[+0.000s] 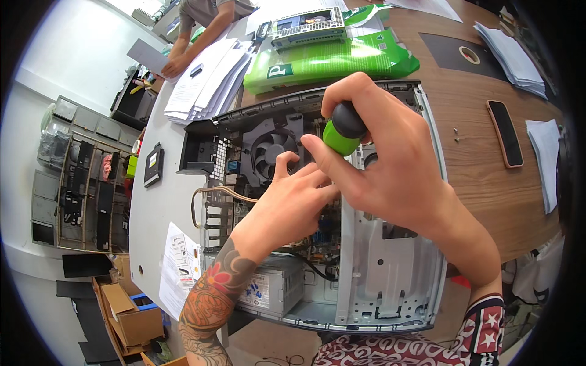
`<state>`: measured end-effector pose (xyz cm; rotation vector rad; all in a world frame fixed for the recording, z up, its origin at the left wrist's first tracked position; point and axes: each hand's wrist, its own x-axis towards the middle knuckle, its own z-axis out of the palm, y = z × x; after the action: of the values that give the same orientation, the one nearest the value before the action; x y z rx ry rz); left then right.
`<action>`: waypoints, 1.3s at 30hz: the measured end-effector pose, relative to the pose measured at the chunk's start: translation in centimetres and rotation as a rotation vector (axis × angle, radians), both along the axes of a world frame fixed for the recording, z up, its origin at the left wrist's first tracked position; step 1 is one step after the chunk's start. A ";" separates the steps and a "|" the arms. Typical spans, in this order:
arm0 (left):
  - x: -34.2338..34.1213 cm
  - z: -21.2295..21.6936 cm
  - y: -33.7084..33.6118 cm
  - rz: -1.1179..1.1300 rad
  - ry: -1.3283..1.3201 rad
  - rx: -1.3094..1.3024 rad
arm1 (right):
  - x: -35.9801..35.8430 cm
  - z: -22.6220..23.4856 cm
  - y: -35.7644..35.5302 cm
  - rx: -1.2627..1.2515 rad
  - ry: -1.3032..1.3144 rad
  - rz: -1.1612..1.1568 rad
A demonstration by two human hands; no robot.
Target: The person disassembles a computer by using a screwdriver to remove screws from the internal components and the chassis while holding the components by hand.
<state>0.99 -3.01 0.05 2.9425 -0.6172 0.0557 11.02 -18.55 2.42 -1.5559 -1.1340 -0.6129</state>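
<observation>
- On the pale tabletop (pixel 146 226), toward its left, lie a flat black box with a white label (pixel 154 165) and, nearer the person, a printed sheet (pixel 177 271).
- Across the middle sits the opened computer case (pixel 357 268), lying flat, its grey metal edges framing a crowded interior.
- Inside its left part, a beige cable (pixel 224 188) loops out over the edge, near a round black fan (pixel 273 152); at the near end is a boxy silver power supply (pixel 288 283) with slotted vents.
- Over the board, the left hand (pixel 290 204) reaches in with bent fingers; whether its fingertips grip anything cannot be told.
- Just above it, the screwdriver (pixel 345 131) shows a chunky bright green handle with a rounded black end, tilted; its shaft is hidden.
- Wrapped around that handle is the right hand (pixel 390 161), thumb along the green part.
- Farther right, on brown wood, lie small metal bits (pixel 456 139) and a dark-screened phone (pixel 505 133) with a pinkish rim.
</observation>
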 end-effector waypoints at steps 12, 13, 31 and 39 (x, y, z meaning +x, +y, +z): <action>-0.3 0.4 -0.3 0.026 0.153 0.087 | 0.0 -0.1 0.1 -0.022 0.022 0.010; -0.3 0.4 -0.5 0.028 0.153 0.115 | 0.0 -0.1 0.1 -0.019 0.023 0.010; -0.3 0.3 -0.3 0.011 0.099 0.082 | -0.2 0.1 0.0 -0.044 0.044 0.013; -0.6 0.6 -0.7 0.001 0.115 0.056 | -0.1 0.1 -0.1 -0.052 0.058 0.006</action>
<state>0.40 -3.75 0.69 2.9735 -0.6107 -0.1318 10.89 -18.62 2.51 -1.6040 -1.1189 -0.5343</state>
